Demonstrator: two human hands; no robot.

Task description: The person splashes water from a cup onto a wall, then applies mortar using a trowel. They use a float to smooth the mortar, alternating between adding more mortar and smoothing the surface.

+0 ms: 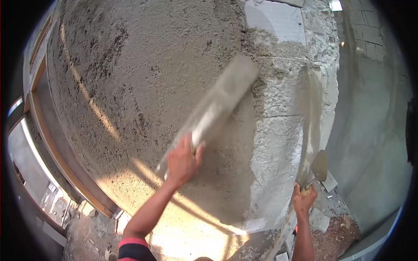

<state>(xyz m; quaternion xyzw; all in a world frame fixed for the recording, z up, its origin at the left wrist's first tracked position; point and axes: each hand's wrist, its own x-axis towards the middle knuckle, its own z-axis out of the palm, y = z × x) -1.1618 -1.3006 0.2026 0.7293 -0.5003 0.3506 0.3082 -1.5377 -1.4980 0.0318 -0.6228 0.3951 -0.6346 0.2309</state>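
My left hand [182, 163] is closed round the handle of a long plastering trowel [228, 89], whose blade slants up to the right across wet grey plaster [174, 74]. The blade is a little blurred. At the right, my right hand [304, 201] is closed on the handle of a small pointing trowel [320, 166], its mortar-smeared blade turned upward. A long mortar-coated strip [311, 108] stands upright along the wall's right edge, its lower end at my right fingers; whether they grip it too, I cannot tell.
White blocks [278, 21] show bare beside the plaster. A second grey wall [370, 117] stands at the right. Broken block pieces [320, 220] lie on the floor below. At the left is a wood-framed opening [56, 143]. Sunlight crosses the lower plaster.
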